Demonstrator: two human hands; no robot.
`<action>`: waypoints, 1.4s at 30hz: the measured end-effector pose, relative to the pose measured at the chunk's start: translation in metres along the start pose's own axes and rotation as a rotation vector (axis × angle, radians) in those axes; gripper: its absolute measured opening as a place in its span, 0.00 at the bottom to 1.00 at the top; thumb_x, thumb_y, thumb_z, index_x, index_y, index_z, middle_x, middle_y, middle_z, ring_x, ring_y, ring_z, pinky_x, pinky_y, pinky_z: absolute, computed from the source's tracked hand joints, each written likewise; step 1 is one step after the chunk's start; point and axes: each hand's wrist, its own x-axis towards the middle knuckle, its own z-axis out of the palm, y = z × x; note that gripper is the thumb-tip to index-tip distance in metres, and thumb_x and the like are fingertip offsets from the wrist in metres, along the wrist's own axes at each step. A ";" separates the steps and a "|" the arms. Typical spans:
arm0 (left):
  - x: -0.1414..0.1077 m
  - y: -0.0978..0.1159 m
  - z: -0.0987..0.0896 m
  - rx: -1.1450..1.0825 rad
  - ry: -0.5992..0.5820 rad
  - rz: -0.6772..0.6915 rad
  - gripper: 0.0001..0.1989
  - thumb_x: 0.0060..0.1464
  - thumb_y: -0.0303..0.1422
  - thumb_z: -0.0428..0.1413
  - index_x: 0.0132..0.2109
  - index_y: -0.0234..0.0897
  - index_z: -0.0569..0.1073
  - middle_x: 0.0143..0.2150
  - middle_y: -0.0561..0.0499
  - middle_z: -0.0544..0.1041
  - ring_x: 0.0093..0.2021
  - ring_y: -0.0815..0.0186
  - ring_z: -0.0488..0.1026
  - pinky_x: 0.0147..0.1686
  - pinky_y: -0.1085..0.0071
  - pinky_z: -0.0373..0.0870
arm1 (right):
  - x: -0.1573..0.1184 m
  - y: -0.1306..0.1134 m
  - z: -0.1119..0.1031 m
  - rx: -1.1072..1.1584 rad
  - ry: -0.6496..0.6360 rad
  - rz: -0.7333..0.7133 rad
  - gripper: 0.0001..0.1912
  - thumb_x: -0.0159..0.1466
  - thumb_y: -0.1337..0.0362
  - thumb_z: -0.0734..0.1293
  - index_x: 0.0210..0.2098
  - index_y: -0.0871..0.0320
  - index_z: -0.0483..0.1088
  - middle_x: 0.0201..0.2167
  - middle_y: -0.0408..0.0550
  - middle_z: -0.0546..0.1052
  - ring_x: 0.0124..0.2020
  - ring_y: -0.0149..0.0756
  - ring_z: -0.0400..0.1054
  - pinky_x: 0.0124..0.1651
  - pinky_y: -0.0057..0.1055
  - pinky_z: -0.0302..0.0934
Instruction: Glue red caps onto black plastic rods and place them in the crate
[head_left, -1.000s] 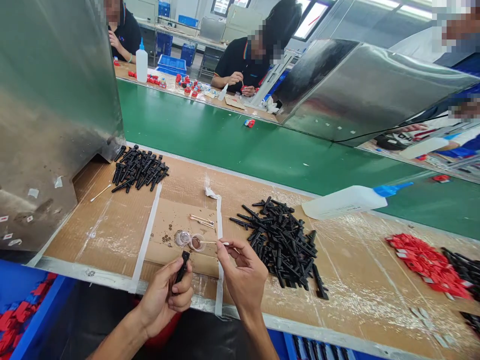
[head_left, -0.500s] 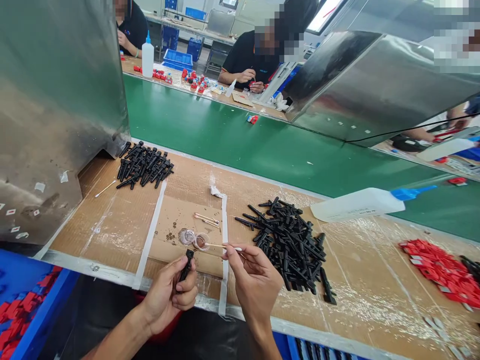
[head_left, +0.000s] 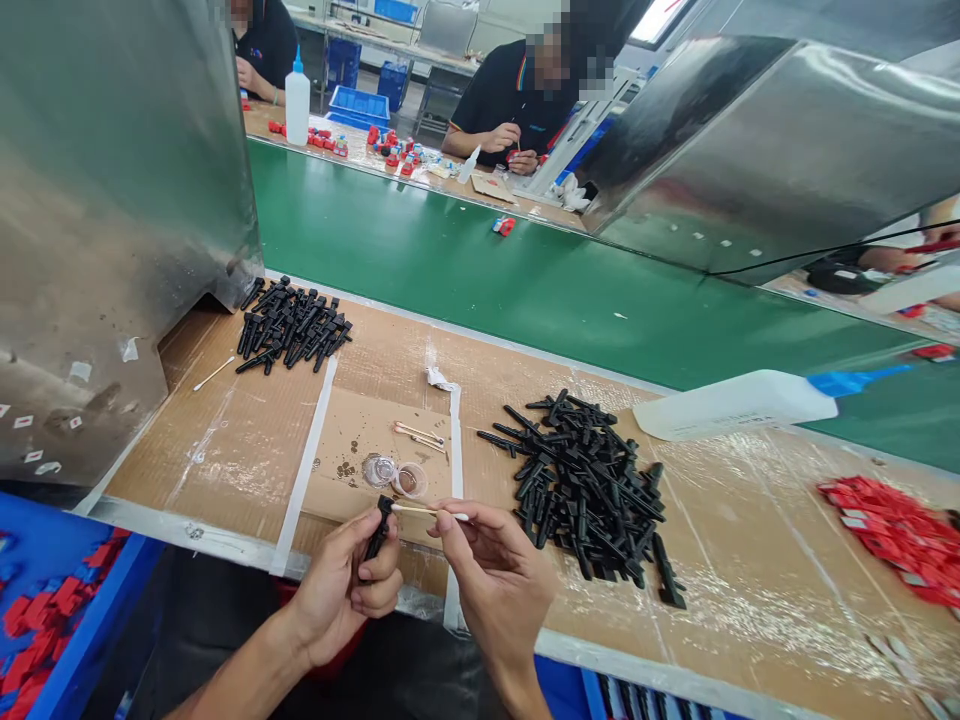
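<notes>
My left hand [head_left: 349,580] is closed around a black plastic part [head_left: 381,522], its blocky end pointing up. Between the thumb and fingers of my right hand [head_left: 499,570] is a cotton swab [head_left: 416,511], and its far tip touches the top of the black part. Just beyond the hands sit two small round clear cups, a left cup [head_left: 379,468] and a right cup [head_left: 410,480] with brownish liquid. Several used swabs [head_left: 418,436] lie behind them on a stained cardboard piece [head_left: 352,410].
Heaps of black parts lie right [head_left: 585,490] and far left [head_left: 296,325]. A white bottle [head_left: 727,405] lies at the right, near red parts [head_left: 892,530]. A metal panel [head_left: 127,230] stands left. Beyond the green belt [head_left: 450,270], a co-worker [head_left: 502,100] handles a red piece.
My right hand has brought the swab's tip from over the right cup down to the top of the black part. The view has shifted slightly.
</notes>
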 end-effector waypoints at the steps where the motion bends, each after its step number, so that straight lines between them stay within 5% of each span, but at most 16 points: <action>1: 0.000 0.000 0.000 -0.001 0.001 0.000 0.13 0.64 0.40 0.47 0.39 0.34 0.67 0.19 0.62 0.51 0.15 0.79 0.41 0.16 0.79 0.39 | 0.000 0.001 0.000 -0.003 -0.006 0.004 0.03 0.59 0.68 0.71 0.34 0.55 0.75 0.30 0.45 0.79 0.31 0.35 0.76 0.36 0.29 0.73; 12: 0.000 0.000 0.000 -0.011 -0.008 0.002 0.13 0.63 0.41 0.50 0.38 0.34 0.67 0.19 0.62 0.51 0.15 0.79 0.41 0.16 0.79 0.39 | -0.001 0.003 0.001 -0.018 -0.035 0.034 0.03 0.59 0.65 0.71 0.34 0.57 0.75 0.30 0.47 0.79 0.29 0.36 0.76 0.35 0.33 0.74; 42: 0.000 -0.005 -0.004 0.008 -0.012 0.053 0.13 0.63 0.41 0.50 0.39 0.34 0.67 0.19 0.63 0.51 0.15 0.79 0.40 0.16 0.80 0.39 | -0.009 0.005 0.000 -0.123 -0.052 -0.165 0.08 0.60 0.72 0.70 0.38 0.54 0.75 0.33 0.45 0.78 0.35 0.36 0.75 0.37 0.30 0.72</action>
